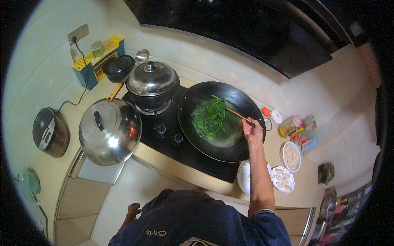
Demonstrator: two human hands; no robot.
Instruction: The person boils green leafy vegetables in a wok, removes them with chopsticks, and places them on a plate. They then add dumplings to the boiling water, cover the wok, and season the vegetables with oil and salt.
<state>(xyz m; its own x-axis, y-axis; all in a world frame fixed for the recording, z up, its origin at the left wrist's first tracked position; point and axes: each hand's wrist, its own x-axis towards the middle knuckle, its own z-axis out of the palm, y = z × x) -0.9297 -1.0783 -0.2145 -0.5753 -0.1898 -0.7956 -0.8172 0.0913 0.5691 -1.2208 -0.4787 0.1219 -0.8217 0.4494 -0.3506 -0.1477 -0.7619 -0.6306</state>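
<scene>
My right hand (pixel 253 130) grips a pair of wooden chopsticks (pixel 238 115) above the right side of a large black wok (pixel 197 147). The chopsticks' tips touch a clump of leafy greens (pixel 211 118), which lies in cloudy liquid (pixel 232 132) in the left half of the wok. The wok sits on the right side of a black glass gas hob (pixel 167 150). At my side, away from the counter, hangs my left hand (pixel 134 209). It is small and dim, its fingers look bent, and no object shows in it.
A lidded pot (pixel 151 80) stands on the left burner. Left of the hob are a large domed steel lid (pixel 107 135), a long-handled ladle (pixel 115 92) and a rice cooker (pixel 50 132). At right are a white bowl (pixel 291 156), a plate of dumplings (pixel 283 180) and several jars (pixel 291 124).
</scene>
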